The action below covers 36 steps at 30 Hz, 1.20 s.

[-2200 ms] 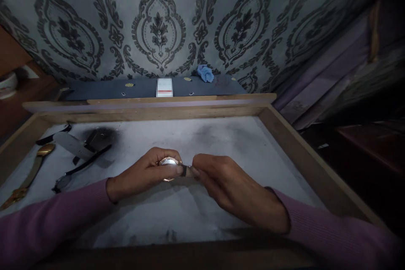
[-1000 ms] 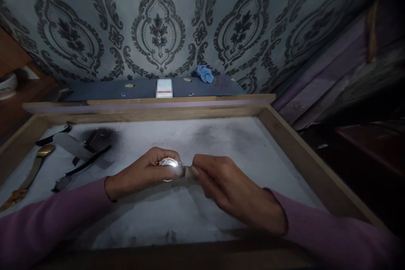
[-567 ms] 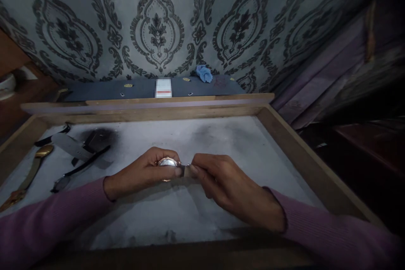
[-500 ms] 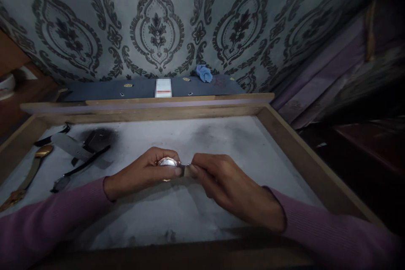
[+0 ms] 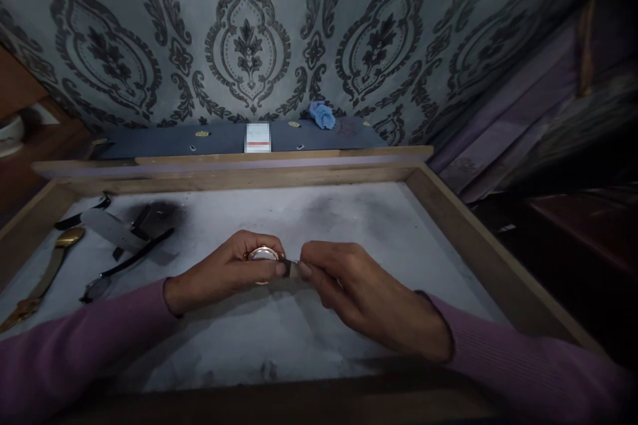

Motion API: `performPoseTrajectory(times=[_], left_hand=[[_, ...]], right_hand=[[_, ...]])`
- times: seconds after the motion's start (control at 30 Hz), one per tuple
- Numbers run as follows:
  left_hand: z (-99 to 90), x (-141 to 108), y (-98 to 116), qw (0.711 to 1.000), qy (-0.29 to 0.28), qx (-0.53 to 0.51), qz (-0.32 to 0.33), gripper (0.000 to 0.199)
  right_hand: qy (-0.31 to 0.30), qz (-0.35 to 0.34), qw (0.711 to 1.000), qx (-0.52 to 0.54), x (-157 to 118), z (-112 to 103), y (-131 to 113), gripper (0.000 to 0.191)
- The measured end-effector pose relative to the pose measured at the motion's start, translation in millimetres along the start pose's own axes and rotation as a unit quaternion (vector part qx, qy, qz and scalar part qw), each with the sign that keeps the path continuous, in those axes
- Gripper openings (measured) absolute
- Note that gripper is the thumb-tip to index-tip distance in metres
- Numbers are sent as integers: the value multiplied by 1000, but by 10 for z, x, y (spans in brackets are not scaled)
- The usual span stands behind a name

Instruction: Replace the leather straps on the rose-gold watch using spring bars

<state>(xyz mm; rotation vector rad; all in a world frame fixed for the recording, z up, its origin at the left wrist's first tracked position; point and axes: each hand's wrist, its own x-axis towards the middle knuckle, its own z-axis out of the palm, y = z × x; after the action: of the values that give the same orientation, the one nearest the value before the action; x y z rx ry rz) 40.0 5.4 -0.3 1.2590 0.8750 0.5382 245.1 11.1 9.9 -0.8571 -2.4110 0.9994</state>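
Note:
A round wristwatch (image 5: 262, 254) with a rose-gold rim lies in my left hand (image 5: 234, 265), which is closed around it, thumb across the front edge. Between my two hands a short dark, flat piece (image 5: 293, 270) juts from the watch's right side; it looks like strap. My right hand (image 5: 359, 292) is closed in a pinch just right of it. A thin, shiny metal piece (image 5: 294, 261) reaches from its fingertips to the watch side. Most of that piece is hidden by the fingers.
At left in the wooden-framed tray (image 5: 458, 239) lie a gold watch (image 5: 70, 237), a black-strapped watch (image 5: 97, 289) and a grey strap (image 5: 107, 229). Behind the tray are a dark blue board (image 5: 219, 139), a white-and-red card (image 5: 258, 138) and a crumpled blue cloth (image 5: 321, 115).
My right fingertips have shifted very slightly, and a little more of the thin metal piece shows between the hands. My left hand and the watch stay in nearly the same place.

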Motion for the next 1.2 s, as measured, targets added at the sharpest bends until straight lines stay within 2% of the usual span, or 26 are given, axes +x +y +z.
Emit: performPoseTrajectory(times=[0.6, 1.2], left_hand=[[-15, 10, 1, 999, -4, 36, 3, 23], [-15, -1, 13, 999, 7, 36, -2, 22]], right_hand=[[-14, 3, 1000, -5, -2, -16, -6, 27], [0, 9, 1000, 7, -2, -20, -41, 30]])
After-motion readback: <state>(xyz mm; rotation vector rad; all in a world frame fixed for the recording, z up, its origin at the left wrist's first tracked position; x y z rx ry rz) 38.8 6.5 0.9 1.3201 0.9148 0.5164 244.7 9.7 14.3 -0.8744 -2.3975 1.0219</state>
